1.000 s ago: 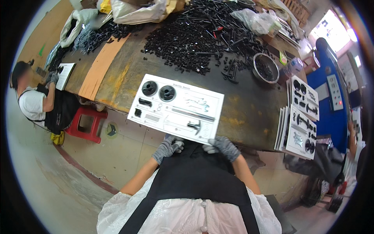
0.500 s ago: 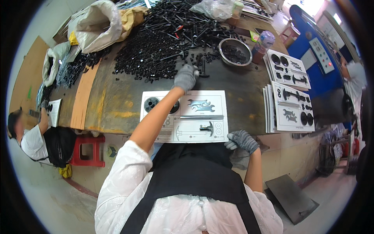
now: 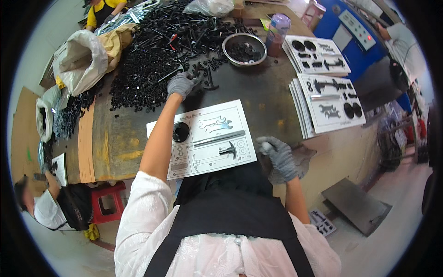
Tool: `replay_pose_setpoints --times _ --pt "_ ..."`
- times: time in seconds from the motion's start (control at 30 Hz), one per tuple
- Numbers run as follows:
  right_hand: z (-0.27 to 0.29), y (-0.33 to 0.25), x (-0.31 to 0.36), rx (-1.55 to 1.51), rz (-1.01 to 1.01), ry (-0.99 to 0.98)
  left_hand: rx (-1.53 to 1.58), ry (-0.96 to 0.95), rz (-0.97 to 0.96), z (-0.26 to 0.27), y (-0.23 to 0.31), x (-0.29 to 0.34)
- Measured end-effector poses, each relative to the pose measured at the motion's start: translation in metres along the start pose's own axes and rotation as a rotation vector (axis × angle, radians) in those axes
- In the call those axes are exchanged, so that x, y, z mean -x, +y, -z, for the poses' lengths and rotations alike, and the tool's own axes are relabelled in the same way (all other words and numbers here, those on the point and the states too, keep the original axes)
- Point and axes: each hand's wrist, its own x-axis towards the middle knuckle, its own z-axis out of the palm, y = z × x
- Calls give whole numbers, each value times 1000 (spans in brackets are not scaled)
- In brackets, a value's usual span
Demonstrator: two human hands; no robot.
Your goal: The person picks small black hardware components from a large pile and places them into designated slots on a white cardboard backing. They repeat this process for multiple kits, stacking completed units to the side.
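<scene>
My left hand (image 3: 183,85), in a grey knit glove, reaches over the board to the near edge of a heap of small black parts (image 3: 145,76). Its fingers are bent among dark pieces; whether they grip one cannot be made out. A black T-shaped piece (image 3: 210,79) lies just right of it. Below, a white printed board (image 3: 217,108) carries a black round disc (image 3: 181,132), wrench shapes (image 3: 214,123), thin metal rods (image 3: 219,138) and a black T-shaped part (image 3: 228,151). My left forearm hides its left side. Beside its right edge, my gloved right hand (image 3: 280,159) has loosely bent, parted fingers, holding nothing visible.
A metal bowl (image 3: 244,50) of dark parts and a bottle (image 3: 278,30) stand at the back. Filled boards (image 3: 330,104) are stacked at right. White sacks (image 3: 80,62) slump at left. Another person (image 3: 48,210) works at the left; another (image 3: 106,11) is at the far end.
My view has swung, so the table contents appear further left. The board now looks tilted, its right side higher. My right hand has come up beside the board's right edge; my left stays by the heap.
</scene>
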Motion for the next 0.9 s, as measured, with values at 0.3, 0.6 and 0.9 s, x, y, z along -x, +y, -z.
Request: replay_pose_setpoints --times 0.3,0.6,0.9 --pt "-96 -9 -24 570 216 -88 785 213 -182 0 -48 109" --pt "-96 -12 -22 440 252 -40 -80 29 -734 -18 -32 264" --pt "-92 -19 -25 454 156 -57 -85 54 -747 -34 -38 260"
